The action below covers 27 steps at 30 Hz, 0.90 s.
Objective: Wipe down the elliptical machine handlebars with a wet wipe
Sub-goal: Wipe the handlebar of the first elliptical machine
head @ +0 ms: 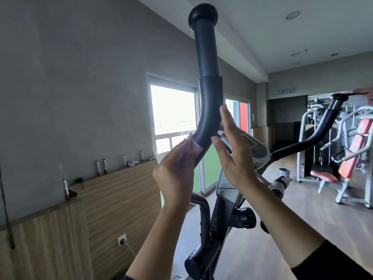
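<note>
The left handlebar (209, 93) of the elliptical rises in front of me, a dark curved tube with a round black knob on top. My left hand (175, 168) holds a thin, pale wet wipe (194, 145) pressed against the lower bend of this bar, fingers curled round it. My right hand (234, 150) is just right of the bar with straight fingers, its fingertips close to the tube; contact cannot be told. The right handlebar (323, 126) arcs up at the right. The console (256, 146) sits partly hidden behind my right hand.
A wood-panelled ledge (113, 178) with several small bottles runs along the left wall, with a socket and cable low down. Bright windows (173, 112) lie behind the bar. A weight machine with orange pads (351, 154) stands at the right on the wooden floor, near a small patterned bowl (284, 171).
</note>
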{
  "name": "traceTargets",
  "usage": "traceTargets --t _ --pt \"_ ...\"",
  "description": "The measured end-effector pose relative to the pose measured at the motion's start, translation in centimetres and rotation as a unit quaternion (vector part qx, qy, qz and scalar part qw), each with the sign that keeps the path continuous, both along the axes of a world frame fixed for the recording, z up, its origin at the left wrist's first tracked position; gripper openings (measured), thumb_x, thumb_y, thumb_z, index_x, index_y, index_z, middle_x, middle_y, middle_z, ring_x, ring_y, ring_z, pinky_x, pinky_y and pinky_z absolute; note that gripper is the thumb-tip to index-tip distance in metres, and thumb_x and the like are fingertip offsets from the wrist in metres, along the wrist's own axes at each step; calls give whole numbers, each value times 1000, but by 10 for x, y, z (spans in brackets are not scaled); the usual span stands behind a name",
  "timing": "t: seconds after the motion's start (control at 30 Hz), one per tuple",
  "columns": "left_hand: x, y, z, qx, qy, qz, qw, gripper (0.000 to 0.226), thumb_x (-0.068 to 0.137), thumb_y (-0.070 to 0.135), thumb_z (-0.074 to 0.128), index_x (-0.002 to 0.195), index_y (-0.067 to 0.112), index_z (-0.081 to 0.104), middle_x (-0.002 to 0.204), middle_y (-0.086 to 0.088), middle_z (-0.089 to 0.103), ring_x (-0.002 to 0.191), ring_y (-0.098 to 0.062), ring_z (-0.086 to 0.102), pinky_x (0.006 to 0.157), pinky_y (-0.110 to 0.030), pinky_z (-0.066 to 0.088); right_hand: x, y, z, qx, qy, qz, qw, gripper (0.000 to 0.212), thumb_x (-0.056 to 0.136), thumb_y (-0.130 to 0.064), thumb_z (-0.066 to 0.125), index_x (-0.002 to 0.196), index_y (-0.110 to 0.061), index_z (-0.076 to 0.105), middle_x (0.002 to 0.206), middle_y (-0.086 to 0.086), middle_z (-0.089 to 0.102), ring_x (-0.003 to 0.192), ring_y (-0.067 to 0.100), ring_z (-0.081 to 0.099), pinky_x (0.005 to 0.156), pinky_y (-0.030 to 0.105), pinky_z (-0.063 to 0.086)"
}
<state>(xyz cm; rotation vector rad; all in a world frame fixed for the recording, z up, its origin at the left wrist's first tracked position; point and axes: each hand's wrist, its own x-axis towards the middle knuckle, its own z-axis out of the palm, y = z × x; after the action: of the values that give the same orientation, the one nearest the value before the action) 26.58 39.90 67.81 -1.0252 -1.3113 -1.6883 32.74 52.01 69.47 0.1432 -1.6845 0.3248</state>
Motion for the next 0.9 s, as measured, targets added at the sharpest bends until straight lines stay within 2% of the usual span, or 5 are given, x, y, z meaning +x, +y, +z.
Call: traceTargets --t 0.23,0.43,0.6,0.77,0.9 --pt "-29 -11 -8 -62 13 -120 991 34 89 12 65 117 31 59 105 1 73 86 -15 69 67 -7 50 -7 -22 -7 -18 19 -56 998 56 99 -32 38 149 -23 14 160 5 13 148 10 10 116 17 15" --pt "-49 -14 11 -117 -6 -258 959 27 89 17 68 115 25 68 107 11 70 98 -3 68 83 -40 58 -15 -40 -12 -55 45 -106 992 56 101 -26 38 151 -15 17 160 6 13 148 11 12 114 13 17" --pt "-73 -13 -3 -128 -85 -360 920 13 86 20 71 96 25 77 95 11 75 92 -12 71 84 -45 56 -16 -52 -19 -65 42 -167 983 57 100 -20 42 151 -11 17 159 9 17 146 6 15 111 10 18" --pt "-79 -11 16 -149 -54 -386 909 13 83 12 72 83 24 77 85 16 74 80 -5 70 74 -21 53 -19 -59 -26 -72 56 -224 970 60 99 -25 44 151 -17 16 160 2 17 147 13 16 116 46 29" --pt "-96 -10 11 -180 -48 -420 888 12 81 14 75 92 18 78 91 13 75 85 -14 71 81 -29 55 -26 -67 -34 -80 60 -237 966 62 98 -23 49 152 -14 19 160 4 16 147 18 18 111 52 33"
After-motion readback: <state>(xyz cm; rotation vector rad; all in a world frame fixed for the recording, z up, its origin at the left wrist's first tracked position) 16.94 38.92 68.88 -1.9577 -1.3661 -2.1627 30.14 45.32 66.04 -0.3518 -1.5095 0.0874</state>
